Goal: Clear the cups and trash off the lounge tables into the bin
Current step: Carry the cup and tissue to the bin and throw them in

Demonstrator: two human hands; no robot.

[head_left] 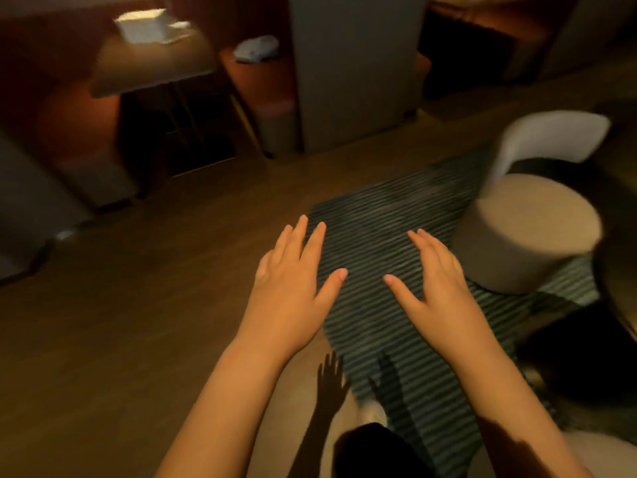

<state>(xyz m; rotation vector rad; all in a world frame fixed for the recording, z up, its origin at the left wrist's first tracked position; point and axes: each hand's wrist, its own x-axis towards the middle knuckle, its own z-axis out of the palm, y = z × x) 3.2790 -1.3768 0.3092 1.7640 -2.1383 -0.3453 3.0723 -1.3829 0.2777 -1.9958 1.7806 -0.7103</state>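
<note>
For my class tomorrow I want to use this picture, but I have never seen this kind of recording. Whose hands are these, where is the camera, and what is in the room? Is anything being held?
The single picture comes from a camera worn on a person's head, looking forward and down, so the two bare arms reach out from the bottom edge. The left hand and right hand are both open, fingers spread, palms down, holding nothing. Below them is a wood floor with a striped rug. At right stands a round pale stool with a white chair behind it. Far off at upper left is a table with a white boxy object on it; the blur hides what it is. Beside the table a crumpled pale thing lies on an orange seat. No bin is clearly visible.
</note>
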